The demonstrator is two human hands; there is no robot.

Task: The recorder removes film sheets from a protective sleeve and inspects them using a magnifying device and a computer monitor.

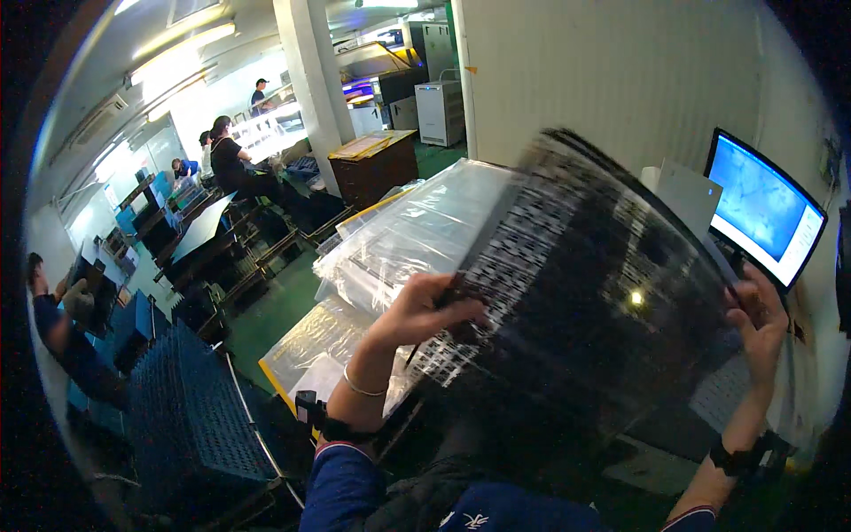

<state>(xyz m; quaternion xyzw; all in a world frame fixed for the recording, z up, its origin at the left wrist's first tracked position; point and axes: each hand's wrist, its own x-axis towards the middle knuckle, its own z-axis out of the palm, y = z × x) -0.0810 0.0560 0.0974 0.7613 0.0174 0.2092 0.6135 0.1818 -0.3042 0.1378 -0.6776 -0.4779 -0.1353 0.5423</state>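
A large, dark, partly see-through film sheet (567, 284) with a black-and-white pattern is held up in front of me, slightly bowed. My left hand (425, 312) grips its left edge, thumb and fingers closed on it. At the opposite edge, my right hand (759, 312) pinches the sheet. A small bright reflection shows on its surface. Behind the sheet's left side lies a stack of clear plastic sleeves (417, 235), with another yellow-edged sleeve (306, 346) lower down near my left forearm.
A lit monitor (767, 204) stands at the right by the wall. Blue slotted racks (195, 403) are at the lower left. A brown cabinet (374, 168) stands by a white pillar (312, 80). Several people work farther off, one person (66, 332) at the far left.
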